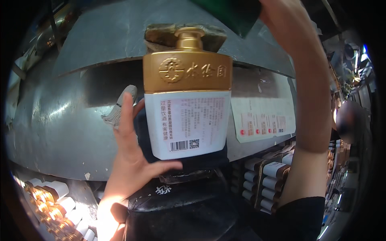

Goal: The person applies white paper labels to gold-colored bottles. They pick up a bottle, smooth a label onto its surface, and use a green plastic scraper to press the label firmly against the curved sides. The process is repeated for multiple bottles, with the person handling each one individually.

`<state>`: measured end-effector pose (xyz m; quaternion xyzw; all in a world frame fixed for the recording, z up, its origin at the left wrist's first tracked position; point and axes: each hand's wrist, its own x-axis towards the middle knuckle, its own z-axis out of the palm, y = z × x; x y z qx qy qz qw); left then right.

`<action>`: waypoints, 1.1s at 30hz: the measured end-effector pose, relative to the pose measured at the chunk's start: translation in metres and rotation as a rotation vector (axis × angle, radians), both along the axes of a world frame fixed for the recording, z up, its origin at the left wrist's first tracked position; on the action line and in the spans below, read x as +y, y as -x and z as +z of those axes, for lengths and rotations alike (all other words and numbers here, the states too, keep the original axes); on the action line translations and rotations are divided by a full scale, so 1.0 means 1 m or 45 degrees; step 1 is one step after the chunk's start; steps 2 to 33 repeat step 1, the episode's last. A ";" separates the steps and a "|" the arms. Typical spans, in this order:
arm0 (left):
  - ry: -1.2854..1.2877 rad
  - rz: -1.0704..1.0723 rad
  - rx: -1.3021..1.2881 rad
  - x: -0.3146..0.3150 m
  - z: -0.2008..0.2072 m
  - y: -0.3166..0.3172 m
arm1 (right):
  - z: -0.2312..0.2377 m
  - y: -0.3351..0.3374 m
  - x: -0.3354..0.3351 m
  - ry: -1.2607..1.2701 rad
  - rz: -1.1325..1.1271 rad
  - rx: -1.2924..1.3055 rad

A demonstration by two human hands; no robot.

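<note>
A flat bottle (188, 98) with a gold shoulder and neck and a white, printed lower body is at the centre, its neck over a worn wooden block (215, 39). My left hand (132, 154) is open at its lower left corner, the thumb stretched below the base and a finger raised along the side. Whether it bears any weight I cannot tell. A pale knitted finger cover (122, 107) shows beside those fingers. My right hand (281, 10) is at the top edge beside a dark green flat thing (237, 14). Its fingers are mostly out of frame.
A pale sheet of printed labels (263, 110) lies on the grey metal table (52, 120), right of the bottle. More gold-and-white bottles stand in groups at the lower left (58, 190) and the lower right (273, 182). Another person (350, 120) is blurred at the far right.
</note>
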<state>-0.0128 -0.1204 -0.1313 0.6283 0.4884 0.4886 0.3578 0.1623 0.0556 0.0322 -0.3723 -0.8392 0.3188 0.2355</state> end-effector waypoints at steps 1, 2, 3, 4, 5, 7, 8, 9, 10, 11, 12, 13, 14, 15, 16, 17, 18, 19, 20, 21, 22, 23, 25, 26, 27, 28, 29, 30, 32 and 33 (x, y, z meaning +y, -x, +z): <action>0.023 0.030 0.067 0.003 -0.005 -0.007 | 0.006 -0.004 -0.003 -0.018 -0.016 0.009; 0.023 0.030 0.067 0.003 -0.005 -0.007 | 0.006 -0.004 -0.003 -0.018 -0.016 0.009; 0.023 0.030 0.067 0.003 -0.005 -0.007 | 0.006 -0.004 -0.003 -0.018 -0.016 0.009; 0.023 0.030 0.067 0.003 -0.005 -0.007 | 0.006 -0.004 -0.003 -0.018 -0.016 0.009; 0.023 0.030 0.067 0.003 -0.005 -0.007 | 0.006 -0.004 -0.003 -0.018 -0.016 0.009; 0.023 0.030 0.067 0.003 -0.005 -0.007 | 0.006 -0.004 -0.003 -0.018 -0.016 0.009; 0.023 0.030 0.067 0.003 -0.005 -0.007 | 0.006 -0.004 -0.003 -0.018 -0.016 0.009; 0.023 0.030 0.067 0.003 -0.005 -0.007 | 0.006 -0.004 -0.003 -0.018 -0.016 0.009; 0.023 0.030 0.067 0.003 -0.005 -0.007 | 0.006 -0.004 -0.003 -0.018 -0.016 0.009; 0.023 0.030 0.067 0.003 -0.005 -0.007 | 0.006 -0.004 -0.003 -0.018 -0.016 0.009; 0.023 0.030 0.067 0.003 -0.005 -0.007 | 0.006 -0.004 -0.003 -0.018 -0.016 0.009; 0.023 0.030 0.067 0.003 -0.005 -0.007 | 0.006 -0.004 -0.003 -0.018 -0.016 0.009; 0.023 0.030 0.067 0.003 -0.005 -0.007 | 0.006 -0.004 -0.003 -0.018 -0.016 0.009; 0.023 0.030 0.067 0.003 -0.005 -0.007 | 0.006 -0.004 -0.003 -0.018 -0.016 0.009; 0.023 0.030 0.067 0.003 -0.005 -0.007 | 0.006 -0.004 -0.003 -0.018 -0.016 0.009; 0.023 0.030 0.067 0.003 -0.005 -0.007 | 0.006 -0.004 -0.003 -0.018 -0.016 0.009; 0.023 0.030 0.067 0.003 -0.005 -0.007 | 0.006 -0.004 -0.003 -0.018 -0.016 0.009; 0.023 0.030 0.067 0.003 -0.005 -0.007 | 0.006 -0.004 -0.003 -0.018 -0.016 0.009; 0.023 0.030 0.067 0.003 -0.005 -0.007 | 0.006 -0.004 -0.003 -0.018 -0.016 0.009; 0.023 0.030 0.067 0.003 -0.005 -0.007 | 0.006 -0.004 -0.003 -0.018 -0.016 0.009; 0.023 0.030 0.067 0.003 -0.005 -0.007 | 0.006 -0.004 -0.003 -0.018 -0.016 0.009; 0.023 0.030 0.067 0.003 -0.005 -0.007 | 0.006 -0.004 -0.003 -0.018 -0.016 0.009; 0.023 0.030 0.067 0.003 -0.005 -0.007 | 0.006 -0.004 -0.003 -0.018 -0.016 0.009; 0.023 0.030 0.067 0.003 -0.005 -0.007 | 0.006 -0.004 -0.003 -0.018 -0.016 0.009; 0.023 0.030 0.067 0.003 -0.005 -0.007 | 0.006 -0.004 -0.003 -0.018 -0.016 0.009; 0.023 0.030 0.067 0.003 -0.005 -0.007 | 0.006 -0.004 -0.003 -0.018 -0.016 0.009; 0.023 0.030 0.067 0.003 -0.005 -0.007 | 0.006 -0.004 -0.003 -0.018 -0.016 0.009; 0.023 0.030 0.067 0.003 -0.005 -0.007 | 0.006 -0.004 -0.003 -0.018 -0.016 0.009; 0.023 0.030 0.067 0.003 -0.005 -0.007 | 0.006 -0.004 -0.003 -0.018 -0.016 0.009; 0.023 0.030 0.067 0.003 -0.005 -0.007 | 0.006 -0.004 -0.003 -0.018 -0.016 0.009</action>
